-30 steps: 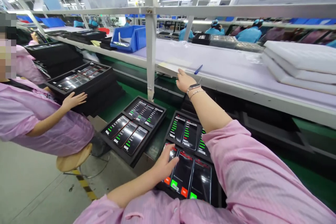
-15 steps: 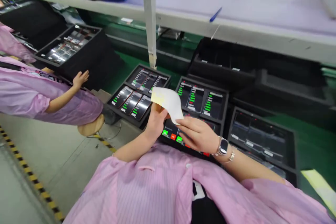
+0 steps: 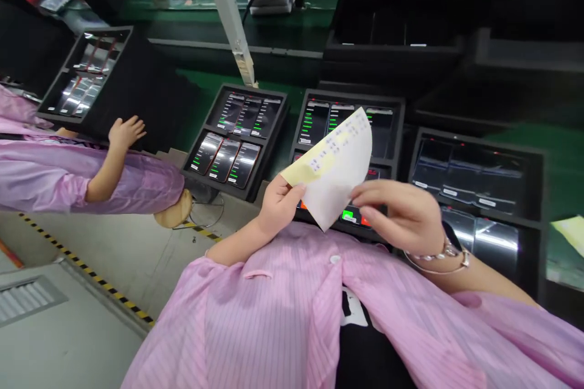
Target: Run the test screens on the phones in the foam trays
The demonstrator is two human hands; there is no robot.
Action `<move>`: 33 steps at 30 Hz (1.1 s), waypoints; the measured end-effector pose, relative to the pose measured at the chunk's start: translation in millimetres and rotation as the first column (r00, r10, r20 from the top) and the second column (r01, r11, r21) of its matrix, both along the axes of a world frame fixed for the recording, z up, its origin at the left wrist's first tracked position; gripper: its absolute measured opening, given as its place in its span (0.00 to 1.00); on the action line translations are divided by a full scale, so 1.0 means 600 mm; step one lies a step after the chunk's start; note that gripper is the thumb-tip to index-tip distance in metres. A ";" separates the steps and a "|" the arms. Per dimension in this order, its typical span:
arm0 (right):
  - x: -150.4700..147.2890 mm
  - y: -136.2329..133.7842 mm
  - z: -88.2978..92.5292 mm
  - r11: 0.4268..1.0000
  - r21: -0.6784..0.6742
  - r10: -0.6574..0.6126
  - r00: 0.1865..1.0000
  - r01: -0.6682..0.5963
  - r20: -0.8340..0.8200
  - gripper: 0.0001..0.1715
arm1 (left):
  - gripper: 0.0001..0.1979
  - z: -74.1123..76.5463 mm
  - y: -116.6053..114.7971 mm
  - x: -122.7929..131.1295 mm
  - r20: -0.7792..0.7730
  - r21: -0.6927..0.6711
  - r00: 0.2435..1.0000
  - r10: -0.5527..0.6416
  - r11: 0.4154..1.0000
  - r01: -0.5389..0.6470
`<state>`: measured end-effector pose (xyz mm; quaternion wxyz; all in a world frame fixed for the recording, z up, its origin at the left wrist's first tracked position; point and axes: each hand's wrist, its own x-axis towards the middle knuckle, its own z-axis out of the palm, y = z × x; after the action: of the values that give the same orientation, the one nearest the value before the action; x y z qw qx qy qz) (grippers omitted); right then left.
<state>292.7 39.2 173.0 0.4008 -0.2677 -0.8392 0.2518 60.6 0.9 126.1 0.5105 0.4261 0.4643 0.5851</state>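
Observation:
My left hand (image 3: 279,202) is closed on the lower left corner of a label sheet (image 3: 335,161), thumb on top. The sheet is white and yellow, with small dark printed marks along its upper part, and it is tilted and slightly curled. Close to the sheet's lower right edge is my right hand (image 3: 401,211), fingers bent, thumb and forefinger apart. Whether its fingertips touch the edge I cannot tell. Beneath the sheet lies a black tray of phones (image 3: 314,123) with lit screens showing green and red blocks; sheet and hand hide part of it.
More phone trays stand to the left (image 3: 267,140) and right (image 3: 524,188). A metal post (image 3: 228,15) rises behind the left one. At far left, a co-worker's hand (image 3: 126,134) is beside a tall black box (image 3: 146,82). Yellow paper (image 3: 570,232) lies at the right edge.
The sheet has turned from curled over to more spread out, its printed marks now showing. My right hand has shifted right along its edge. The view has tilted down.

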 end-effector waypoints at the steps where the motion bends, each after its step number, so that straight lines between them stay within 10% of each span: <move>1: -0.003 0.002 0.004 0.996 0.021 -0.086 0.996 0.086 -0.003 0.07 | 0.24 -0.001 -0.002 0.000 0.007 -0.014 0.999 -0.037 0.999 0.037; 6: -0.027 0.012 -0.005 0.948 0.095 -0.316 0.939 0.305 0.137 0.13 | 0.28 -0.003 -0.005 -0.003 -0.036 -0.023 0.977 -0.208 0.978 0.208; 21: -0.047 0.014 -0.090 0.976 -0.055 -0.215 0.973 0.211 -0.085 0.05 | 0.17 -0.028 0.010 -0.008 -0.235 0.112 0.918 -0.321 0.929 0.353; 33: -0.066 0.039 -0.120 0.924 0.161 -0.348 0.937 0.346 -0.016 0.03 | 0.30 -0.042 0.012 0.002 0.181 -0.346 0.972 -0.152 0.915 0.208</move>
<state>252.9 62.4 100.8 0.4541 -0.3802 -0.7987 0.1065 61.5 7.9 100.7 0.6655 0.3204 0.4833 0.4701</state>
